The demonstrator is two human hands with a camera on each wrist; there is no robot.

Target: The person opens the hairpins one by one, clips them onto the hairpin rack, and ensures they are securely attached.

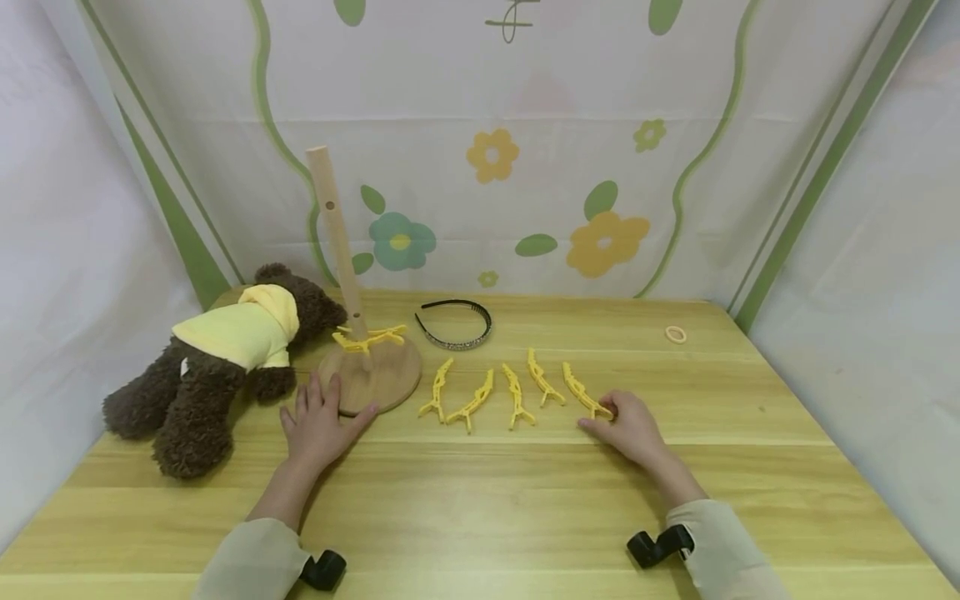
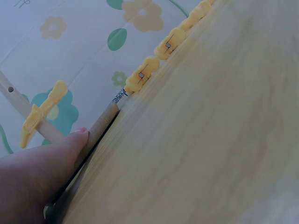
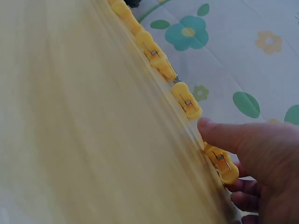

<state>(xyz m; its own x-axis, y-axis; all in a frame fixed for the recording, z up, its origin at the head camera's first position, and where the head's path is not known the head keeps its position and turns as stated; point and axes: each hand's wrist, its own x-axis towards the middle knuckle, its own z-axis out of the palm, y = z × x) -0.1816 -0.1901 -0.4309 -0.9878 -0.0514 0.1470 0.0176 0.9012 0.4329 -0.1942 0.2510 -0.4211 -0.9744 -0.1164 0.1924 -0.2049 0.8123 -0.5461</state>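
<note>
My left hand (image 1: 318, 425) rests with spread fingers at the near left edge of a round wooden base (image 1: 390, 379). In the left wrist view its thumb (image 2: 77, 140) touches the base's rim. A wooden post (image 1: 337, 242) with holes rises from that base, and yellow hair clips (image 1: 367, 337) lie across its foot. My right hand (image 1: 630, 425) has thumb and curled fingers about the forked end of the rightmost yellow hair clip (image 1: 581, 390); the right wrist view shows that clip's spring (image 3: 219, 157). Several more yellow hair clips (image 1: 513, 396) lie in a row between the hands.
A brown teddy bear (image 1: 240, 333) in a yellow hoodie lies at the left, its head close to the post. Behind the clips is a black sparkly headband (image 1: 487, 325). A small pale ring (image 1: 675, 334) lies at the back right. A flowered cloth (image 1: 540, 167) hangs behind the table.
</note>
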